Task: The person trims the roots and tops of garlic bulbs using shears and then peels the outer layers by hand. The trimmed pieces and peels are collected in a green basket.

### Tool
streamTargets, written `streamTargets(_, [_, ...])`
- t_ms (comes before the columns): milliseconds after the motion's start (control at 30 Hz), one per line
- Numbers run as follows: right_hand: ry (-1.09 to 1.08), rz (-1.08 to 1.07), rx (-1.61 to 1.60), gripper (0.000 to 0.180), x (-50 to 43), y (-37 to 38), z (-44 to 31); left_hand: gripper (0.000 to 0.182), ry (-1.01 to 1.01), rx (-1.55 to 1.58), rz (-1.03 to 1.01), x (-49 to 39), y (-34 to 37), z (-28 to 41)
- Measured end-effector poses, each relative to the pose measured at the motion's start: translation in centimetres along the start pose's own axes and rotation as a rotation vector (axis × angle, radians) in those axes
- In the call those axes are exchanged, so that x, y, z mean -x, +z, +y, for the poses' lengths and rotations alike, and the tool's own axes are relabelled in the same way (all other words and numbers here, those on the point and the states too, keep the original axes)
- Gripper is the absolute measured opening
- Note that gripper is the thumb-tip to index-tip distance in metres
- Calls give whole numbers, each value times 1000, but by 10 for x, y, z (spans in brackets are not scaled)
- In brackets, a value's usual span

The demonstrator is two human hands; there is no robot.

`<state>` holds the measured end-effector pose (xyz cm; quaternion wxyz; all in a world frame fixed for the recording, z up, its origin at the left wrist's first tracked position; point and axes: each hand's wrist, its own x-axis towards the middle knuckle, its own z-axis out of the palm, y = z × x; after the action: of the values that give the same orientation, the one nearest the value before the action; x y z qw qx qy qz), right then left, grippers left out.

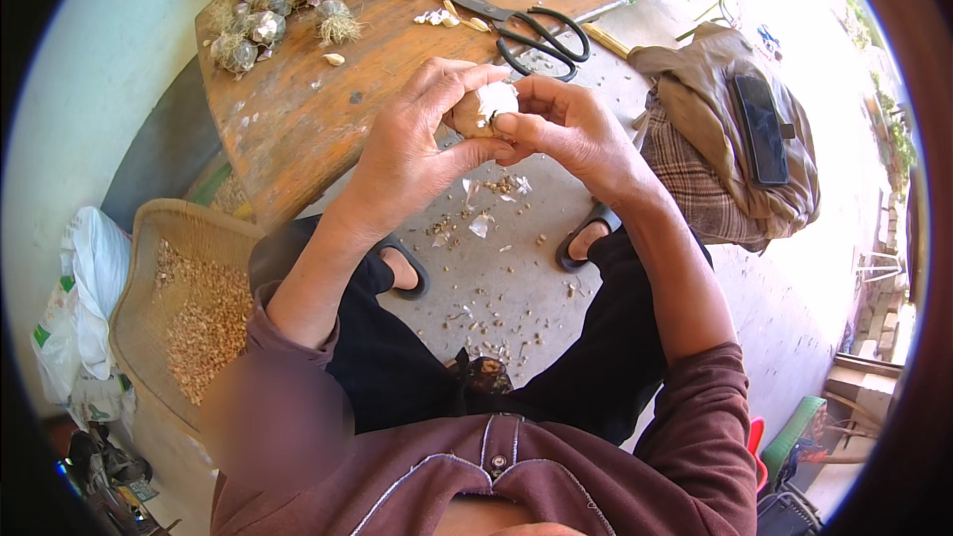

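Observation:
A garlic bulb with pale, torn skin is held up between my two hands, near the edge of a wooden table. My left hand wraps its left side, fingers above and thumb below. On its right side, my right hand presses its thumb against the lower front, beside a dark gap in the skin. Beyond my hands lie black-handled scissors, blades pointing left. Loose garlic cloves are scattered near the blades. Several rooted garlic bulbs are heaped at the table's far left.
A woven basket holding small tan pieces stands at left, beside white plastic bags. To the right, a brown jacket lies in a pile with a phone on top. Peelings litter the concrete floor between my feet.

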<state>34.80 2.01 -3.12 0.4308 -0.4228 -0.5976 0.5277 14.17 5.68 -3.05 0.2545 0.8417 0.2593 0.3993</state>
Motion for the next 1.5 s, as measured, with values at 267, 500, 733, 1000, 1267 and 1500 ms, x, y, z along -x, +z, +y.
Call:
streamTargets(267, [28,-1,-85,44,1,-2,-3,55,-74,137,-35,-1,-4,3])
streamTargets(500, [64,19,-137,37,2,-1,-2,59,-158,167,-70,2,-5,2])
streamTargets(733, [68,85,-247,28,2,4,3,59,-284,563,-89,2,-5,-4])
streamTargets(1000, [16,227,-366,24,0,11,11,59,-430,589,47,2,5,2])
streamTargets(1267, [26,117,-128,25,3,20,23,55,-409,364,29,5,18,8])
streamTargets(1500, [-232,286,153,21,-1,4,12,56,-180,32,45,12,18,-10])
